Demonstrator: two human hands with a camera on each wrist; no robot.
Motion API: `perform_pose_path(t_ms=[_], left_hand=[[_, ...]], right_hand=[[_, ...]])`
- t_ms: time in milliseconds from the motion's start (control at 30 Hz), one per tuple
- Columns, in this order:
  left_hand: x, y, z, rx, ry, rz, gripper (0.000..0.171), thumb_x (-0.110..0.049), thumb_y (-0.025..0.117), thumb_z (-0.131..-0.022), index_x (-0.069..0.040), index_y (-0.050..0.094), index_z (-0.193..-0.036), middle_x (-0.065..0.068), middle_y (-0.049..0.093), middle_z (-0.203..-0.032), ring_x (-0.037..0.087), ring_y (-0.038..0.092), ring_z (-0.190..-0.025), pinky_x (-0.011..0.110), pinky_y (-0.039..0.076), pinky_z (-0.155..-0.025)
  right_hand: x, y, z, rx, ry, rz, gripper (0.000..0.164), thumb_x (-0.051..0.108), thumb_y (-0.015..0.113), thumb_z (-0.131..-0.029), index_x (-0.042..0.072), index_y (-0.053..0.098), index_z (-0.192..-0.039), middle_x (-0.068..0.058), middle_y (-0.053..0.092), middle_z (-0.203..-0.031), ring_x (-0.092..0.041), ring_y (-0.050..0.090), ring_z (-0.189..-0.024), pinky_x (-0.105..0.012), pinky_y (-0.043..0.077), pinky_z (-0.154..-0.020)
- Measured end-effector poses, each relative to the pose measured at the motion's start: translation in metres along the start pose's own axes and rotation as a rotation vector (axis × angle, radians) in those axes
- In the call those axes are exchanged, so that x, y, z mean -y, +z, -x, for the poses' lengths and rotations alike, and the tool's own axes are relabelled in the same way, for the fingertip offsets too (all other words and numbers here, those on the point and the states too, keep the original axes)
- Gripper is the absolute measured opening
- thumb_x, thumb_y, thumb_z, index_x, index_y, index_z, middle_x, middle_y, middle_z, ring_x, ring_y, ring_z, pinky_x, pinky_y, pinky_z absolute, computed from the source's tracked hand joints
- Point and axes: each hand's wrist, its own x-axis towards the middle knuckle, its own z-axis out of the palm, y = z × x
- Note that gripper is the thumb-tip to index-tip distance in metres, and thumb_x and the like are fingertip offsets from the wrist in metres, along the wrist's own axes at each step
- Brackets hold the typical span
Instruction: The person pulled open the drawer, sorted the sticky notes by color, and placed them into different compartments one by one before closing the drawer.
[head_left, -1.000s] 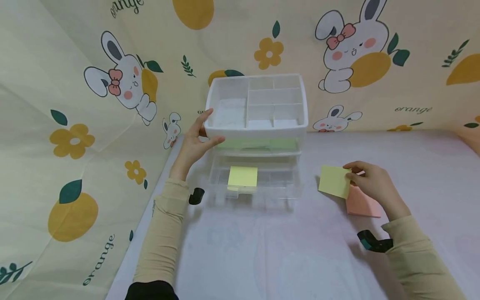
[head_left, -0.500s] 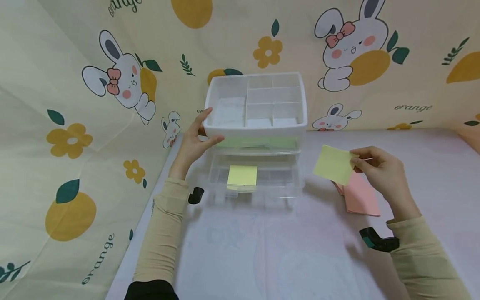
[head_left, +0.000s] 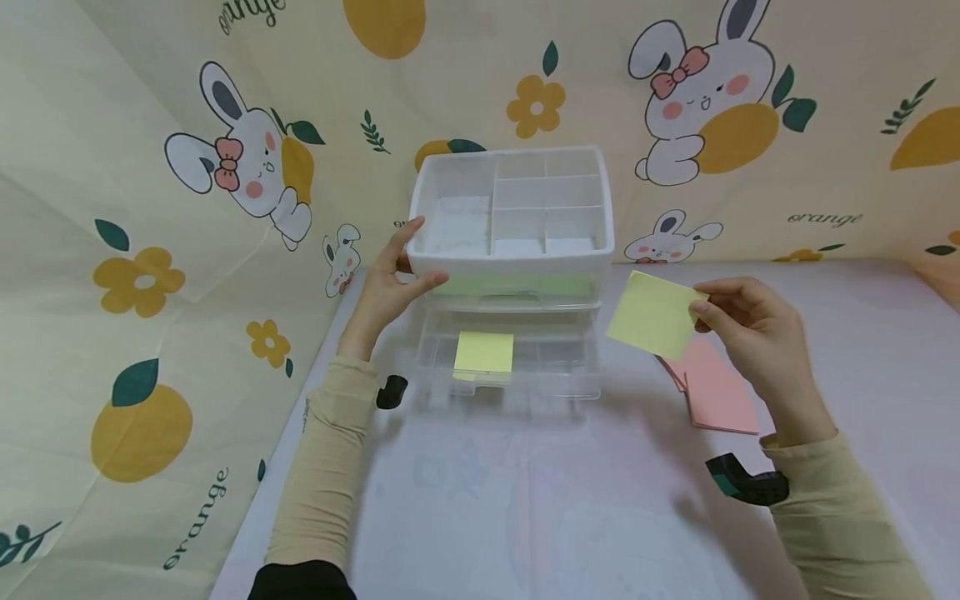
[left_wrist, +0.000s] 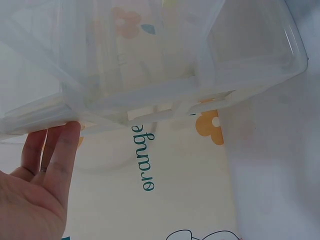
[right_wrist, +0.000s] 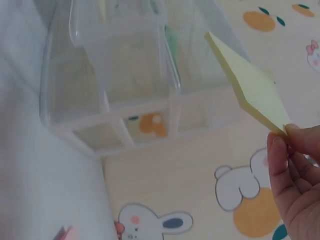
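— Raised and carried leftward over the last second, the yellow pad [head_left: 651, 313] hangs nearer the drawer unit [head_left: 513, 263] now, in the air above the table [head_left: 465, 500].

— How does the right hand [head_left: 765, 342] hold it?

— Pinched by one corner between thumb and fingers. I take that as a way to leave nearly the whole pad free of the hand.

— And the left hand [head_left: 382, 292]? It hasn't shifted.

— No. It isn't clenched: its fingers reach fairly straight along the unit's side, thumb spread across the front. Probably it steadies the light plastic.

— Why is the lower drawer [head_left: 558, 385] out?

— Perhaps for access; another yellow pad [head_left: 483, 352] sits near its front. Green sheets or pads [head_left: 566, 286] show through the drawer above, so colours seem to be kept apart.

— The pink pads [head_left: 723, 402]?

— Lying on the table, overlapping, just beneath the right hand's side, within easy reach.
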Motion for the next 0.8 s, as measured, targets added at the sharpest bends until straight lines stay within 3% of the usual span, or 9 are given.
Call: perform_pose_path(t_ms=[167,567,667,800], left_hand=[[0.0,0.0,0.0,0.001,-0.001,-0.005,0.078,-0.037,0.075,-0.076,-0.054,0.029,-0.137,0.014,0.058,-0.093,0.019,0.053,-0.087,0.031,0.044,-0.075],[0.0,0.001,0.0,-0.001,-0.002,-0.011,0.079,-0.037,0.075,-0.076,-0.053,0.029,-0.138,0.014,0.058,-0.093,0.019,0.053,-0.087,0.031,0.044,-0.076],[0.0,0.001,0.0,0.0,0.003,-0.009,0.079,-0.037,0.075,-0.076,-0.053,0.029,-0.138,0.014,0.058,-0.093,0.019,0.053,-0.087,0.031,0.044,-0.075],[-0.002,0.0,0.001,-0.002,0.004,-0.005,0.079,-0.037,0.076,-0.076,-0.053,0.029,-0.138,0.014,0.058,-0.092,0.02,0.053,-0.087,0.032,0.043,-0.075]], right_hand=[[0.005,0.014,-0.001,0.041,-0.035,-0.153,0.015,0.0,0.062,-0.086,-0.002,0.063,-0.101,0.008,0.064,-0.082,-0.006,0.057,-0.067,-0.012,0.048,-0.064],[0.008,0.052,-0.005,0.105,-0.051,-0.179,0.018,0.003,0.063,-0.087,-0.003,0.063,-0.103,0.009,0.064,-0.085,-0.005,0.058,-0.07,-0.013,0.049,-0.066],[0.005,0.062,-0.006,0.129,-0.048,-0.157,0.019,0.004,0.063,-0.087,-0.005,0.062,-0.104,0.012,0.064,-0.084,-0.004,0.058,-0.069,-0.014,0.049,-0.066],[0.002,0.072,-0.007,0.164,-0.053,-0.049,0.02,0.008,0.063,-0.088,-0.003,0.064,-0.105,0.019,0.063,-0.083,0.0,0.059,-0.069,-0.015,0.05,-0.066]])
